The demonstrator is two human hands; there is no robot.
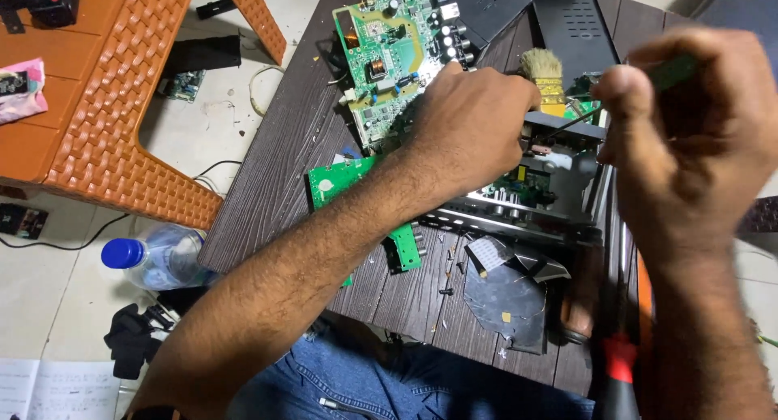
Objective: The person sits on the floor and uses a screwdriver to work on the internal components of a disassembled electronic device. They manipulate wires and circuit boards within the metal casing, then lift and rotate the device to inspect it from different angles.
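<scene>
Opened set-top-box chassis [535,185] on the dark bench [267,177], lying between the hands. The left hand [470,128] is pressed, fingers curled, on the chassis edge; the right hand [689,136] is closed on a thin screwdriver [579,122] whose tip is directed into it. The sheet-metal shell is judged light and stiff, with sharp rims; its outer walls are best gripped, the fragile green board [519,189] inside being avoided.

Dark wooden table [267,185] beside an orange woven-plastic chair [105,104] on pale floor tiles [49,282].
</scene>
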